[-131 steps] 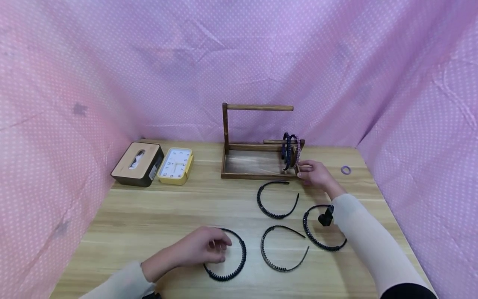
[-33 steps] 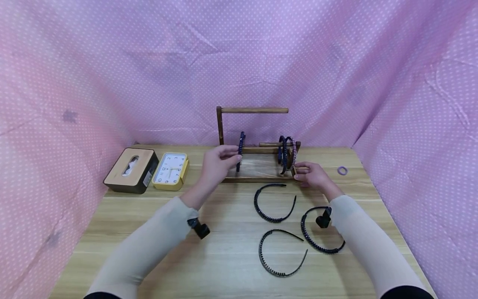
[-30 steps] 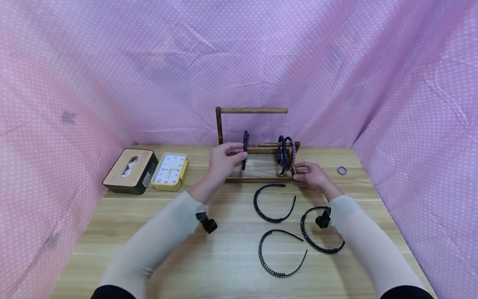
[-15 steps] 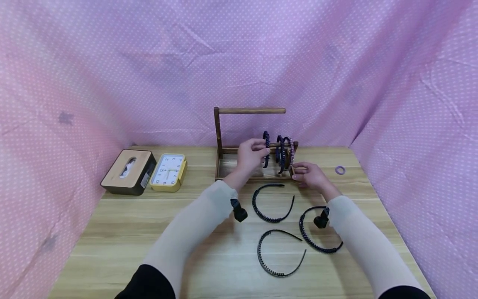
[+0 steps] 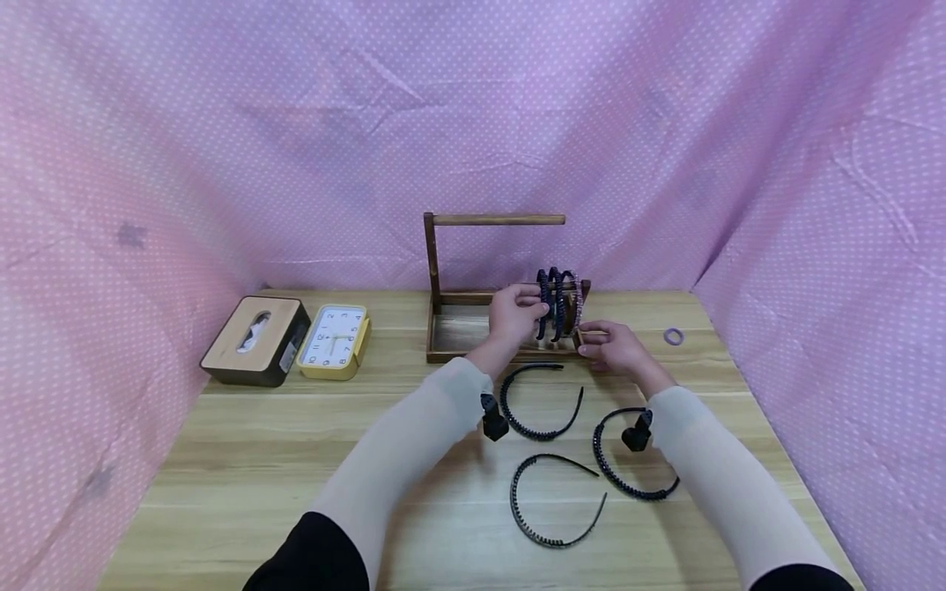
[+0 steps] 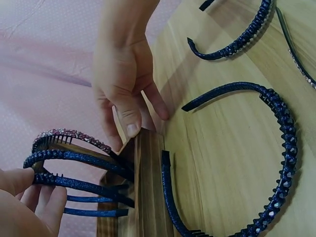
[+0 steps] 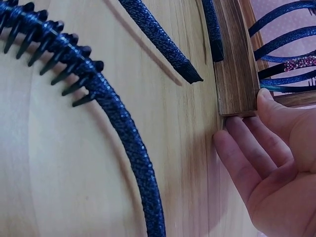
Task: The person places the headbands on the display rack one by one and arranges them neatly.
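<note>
A wooden headband rack [image 5: 431,336] stands at the back of the table, with a long upper bar [image 5: 498,219] and a short lower bar at its right end. Several headbands hang on the lower bar, one of them studded in pink [image 6: 69,133]. My left hand [image 5: 512,316] pinches a dark blue toothed headband [image 5: 543,305] at the left of this group, between thumb and fingers. At the rack's front right corner, my right hand [image 5: 617,348] grips the wood, thumb on the near side in the right wrist view [image 7: 281,163] and fingers against the end.
Three dark headbands lie on the table: one before the rack [image 5: 543,433], one nearer [image 5: 517,509], one under the right wrist [image 5: 600,451]. A purple hair tie [image 5: 673,336] lies at right. A tissue box [image 5: 254,336] and a yellow clock [image 5: 334,341] stand at left.
My left hand has picked a headband off the table, carried it to the rack and moved it rightward along the lower bar to the others. My right hand has stayed at the corner.
</note>
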